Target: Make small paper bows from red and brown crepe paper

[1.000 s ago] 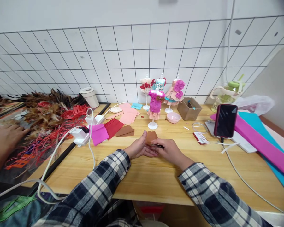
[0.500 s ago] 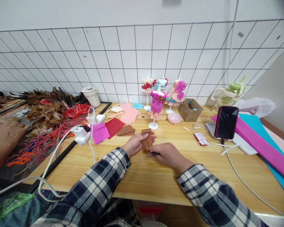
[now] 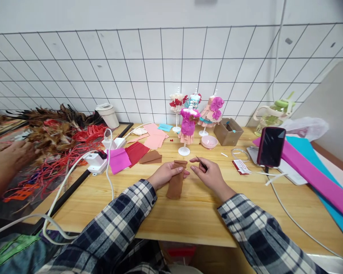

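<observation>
My left hand (image 3: 165,174) pinches the top of a brown strip of crepe paper (image 3: 175,184), which hangs down onto the wooden table (image 3: 188,213). My right hand (image 3: 210,176) is just to its right, fingers closed round a thin dark tool (image 3: 201,163), perhaps a needle or pin. Behind the hands stand three small mannequin stands in paper dresses; the nearest wears a magenta dress (image 3: 188,127).
Folded paper sheets in magenta (image 3: 119,160), red, brown and pink lie left of centre beside a white power strip (image 3: 96,161) and cables. Feathers and red strings fill a tray (image 3: 57,140) where another person's hand (image 3: 5,160) rests. A phone (image 3: 270,146), cardboard box (image 3: 228,131), pink bowl (image 3: 209,141), paper rolls (image 3: 317,171).
The brown paper has unfolded from a small folded piece into a long hanging strip. My right hand let go of it and lifted to the right, still holding the thin tool.
</observation>
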`<state>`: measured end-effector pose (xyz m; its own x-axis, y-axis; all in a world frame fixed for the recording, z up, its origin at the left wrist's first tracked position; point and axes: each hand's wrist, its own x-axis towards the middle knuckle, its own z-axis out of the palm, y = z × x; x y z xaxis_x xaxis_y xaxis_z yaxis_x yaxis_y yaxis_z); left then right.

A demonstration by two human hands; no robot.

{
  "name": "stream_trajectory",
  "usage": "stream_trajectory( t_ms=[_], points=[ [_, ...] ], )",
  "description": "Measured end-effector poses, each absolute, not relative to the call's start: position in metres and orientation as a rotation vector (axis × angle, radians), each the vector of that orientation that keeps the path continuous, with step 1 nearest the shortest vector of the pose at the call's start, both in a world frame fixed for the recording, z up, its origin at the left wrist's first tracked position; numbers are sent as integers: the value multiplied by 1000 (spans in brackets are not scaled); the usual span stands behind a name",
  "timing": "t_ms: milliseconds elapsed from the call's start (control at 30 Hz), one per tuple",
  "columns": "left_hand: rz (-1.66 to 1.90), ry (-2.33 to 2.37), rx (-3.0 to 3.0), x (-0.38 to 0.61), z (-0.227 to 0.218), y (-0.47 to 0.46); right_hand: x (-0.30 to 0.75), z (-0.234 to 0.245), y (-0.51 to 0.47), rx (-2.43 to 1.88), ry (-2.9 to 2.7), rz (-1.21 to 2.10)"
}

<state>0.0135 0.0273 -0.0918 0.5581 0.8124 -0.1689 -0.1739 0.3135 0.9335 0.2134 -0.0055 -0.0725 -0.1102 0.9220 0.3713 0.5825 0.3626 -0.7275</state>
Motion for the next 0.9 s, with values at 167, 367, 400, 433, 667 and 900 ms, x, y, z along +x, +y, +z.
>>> stream_trajectory(
  t_ms=[167, 367, 400, 433, 667, 900],
  points=[
    [510, 626, 1157, 18, -88, 17, 213, -85, 5, -1404, -1829, 722],
    [353, 645, 1161, 16, -83, 12, 218, -95, 13, -1449, -1740, 810],
    [376, 648, 1147, 16, -83, 13, 220, -95, 14, -1476, -1735, 783],
    [420, 655, 1132, 16, -84, 14, 222, -95, 16, -1499, -1733, 763],
    [785, 761, 1118, 19, -83, 19, 219, -91, 13, -1344, -1658, 1167],
    [843, 735, 1344, 28, -86, 16, 204, -97, 7, -1100, -1528, 1449]
  ],
)
